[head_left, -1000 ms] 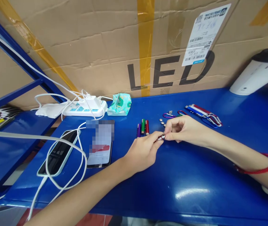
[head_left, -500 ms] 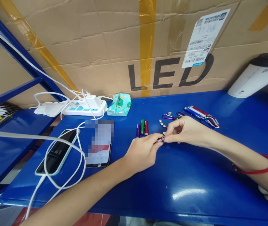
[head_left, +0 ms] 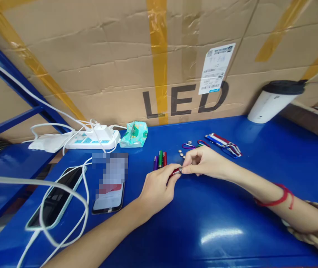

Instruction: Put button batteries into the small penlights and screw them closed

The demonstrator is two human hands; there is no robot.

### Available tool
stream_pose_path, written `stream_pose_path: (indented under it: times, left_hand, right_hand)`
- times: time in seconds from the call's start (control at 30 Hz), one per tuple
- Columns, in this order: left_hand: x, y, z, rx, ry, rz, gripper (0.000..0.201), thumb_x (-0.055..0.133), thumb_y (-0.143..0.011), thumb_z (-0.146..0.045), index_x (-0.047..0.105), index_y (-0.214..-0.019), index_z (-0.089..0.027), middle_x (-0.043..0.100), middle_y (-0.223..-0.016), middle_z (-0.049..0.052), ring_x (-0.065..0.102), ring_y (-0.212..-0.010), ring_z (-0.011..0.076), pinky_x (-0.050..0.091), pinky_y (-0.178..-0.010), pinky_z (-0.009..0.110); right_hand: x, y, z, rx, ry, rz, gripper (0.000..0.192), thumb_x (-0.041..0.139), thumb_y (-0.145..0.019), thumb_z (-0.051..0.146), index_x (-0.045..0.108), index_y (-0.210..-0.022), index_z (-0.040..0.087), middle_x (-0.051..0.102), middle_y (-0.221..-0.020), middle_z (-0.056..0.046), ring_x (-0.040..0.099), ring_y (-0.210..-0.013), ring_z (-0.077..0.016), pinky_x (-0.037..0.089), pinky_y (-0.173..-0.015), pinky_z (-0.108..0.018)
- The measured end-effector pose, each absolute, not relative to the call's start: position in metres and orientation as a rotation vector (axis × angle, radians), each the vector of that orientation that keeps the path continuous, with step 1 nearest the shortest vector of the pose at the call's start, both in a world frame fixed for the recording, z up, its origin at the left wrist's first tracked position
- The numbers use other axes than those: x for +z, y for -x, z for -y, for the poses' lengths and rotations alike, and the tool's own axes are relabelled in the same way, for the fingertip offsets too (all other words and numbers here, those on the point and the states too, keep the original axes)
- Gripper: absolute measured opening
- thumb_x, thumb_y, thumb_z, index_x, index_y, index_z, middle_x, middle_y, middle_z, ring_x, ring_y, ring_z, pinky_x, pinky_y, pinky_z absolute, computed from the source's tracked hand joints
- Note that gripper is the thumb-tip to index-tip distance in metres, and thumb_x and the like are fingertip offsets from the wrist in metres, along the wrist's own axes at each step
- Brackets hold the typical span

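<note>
My left hand [head_left: 159, 188] is closed around a slim red metal tube [head_left: 175, 172], which looks like a mini flashlight body. Thumb and forefinger of my right hand [head_left: 203, 162] pinch a small silver piece [head_left: 180, 170] at the tube's right end; whether it is a cap or a battery I cannot tell. Just beyond my left hand lie a purple tube [head_left: 155, 163], a green tube [head_left: 160, 159] and a red tube [head_left: 164, 159]. Silver button cells [head_left: 181, 154] lie behind my right fingers, partly hidden. Behind them is a purple carabiner [head_left: 189, 146].
Several tubes with carabiners [head_left: 222, 143] lie at the right on the blue table [head_left: 198, 219]. A white cup [head_left: 270, 102] leans at the back. Leftward are two phones [head_left: 54, 201], loose white cables, a power strip [head_left: 92, 143] and a green packet [head_left: 134, 134]. A cardboard box [head_left: 114, 67] stands behind.
The camera view has shifted, so the scene sits further left and lower. Both hands stay together at the red tube's end, with the grip little changed.
</note>
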State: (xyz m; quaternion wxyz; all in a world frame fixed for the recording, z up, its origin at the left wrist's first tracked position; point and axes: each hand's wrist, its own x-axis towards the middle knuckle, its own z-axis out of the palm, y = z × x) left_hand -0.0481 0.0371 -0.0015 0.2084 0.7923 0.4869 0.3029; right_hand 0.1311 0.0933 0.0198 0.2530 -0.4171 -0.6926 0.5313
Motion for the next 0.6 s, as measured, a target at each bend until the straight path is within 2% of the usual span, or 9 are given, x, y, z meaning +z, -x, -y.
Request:
stream_pose_path:
  times: [0.17, 0.4, 0.5, 0.6]
  left_hand:
    - [0.0006, 0.0462, -0.0393, 0.788, -2.206, -1.438, 0.021, 0.042, -0.088, -0.022, 0.057, -0.103, -0.023, 0.069, -0.086, 0.001, 0.063, -0.065, 0.0144, 0.046, -0.056, 0.02]
    - [-0.0021, 0.045, -0.043, 0.794, -2.148, -1.464, 0.023, 0.041, -0.089, -0.025, 0.057, -0.105, -0.022, 0.066, -0.072, 0.001, 0.06, -0.057, 0.0144, 0.043, -0.05, 0.021]
    - [-0.0039, 0.0458, -0.0435, 0.799, -2.142, -1.449, 0.023, 0.041, -0.089, -0.025, 0.057, -0.105, -0.021, 0.066, -0.073, 0.001, 0.06, -0.059, 0.0149, 0.044, -0.052, 0.021]
    - [-0.0044, 0.0461, -0.0444, 0.83, -2.15, -1.431, 0.023, 0.041, -0.089, -0.024, 0.057, -0.106, -0.02, 0.067, -0.085, 0.004, 0.061, -0.064, 0.0152, 0.046, -0.055, 0.023]
  right_hand:
    - [0.022, -0.1315, -0.0924, 1.363, 1.095, 1.917, 0.03, 0.077, -0.057, 0.042, 0.066, -0.062, 0.014, 0.056, -0.048, 0.003, 0.046, -0.041, -0.0064, 0.038, -0.039, -0.019]
    - [0.0187, -0.1304, -0.0901, 1.254, 1.073, 1.919, 0.032, 0.072, -0.064, 0.046, 0.067, -0.067, 0.014, 0.063, -0.059, -0.001, 0.047, -0.043, -0.006, 0.039, -0.04, -0.019]
    - [0.0205, -0.1301, -0.0893, 1.217, 1.071, 1.934, 0.032, 0.072, -0.064, 0.046, 0.068, -0.067, 0.014, 0.063, -0.058, -0.001, 0.047, -0.042, -0.006, 0.038, -0.04, -0.019]
    - [0.0222, -0.1295, -0.0887, 1.174, 1.081, 1.948, 0.031, 0.072, -0.064, 0.045, 0.068, -0.067, 0.014, 0.062, -0.057, 0.0, 0.048, -0.042, -0.0064, 0.038, -0.041, -0.019]
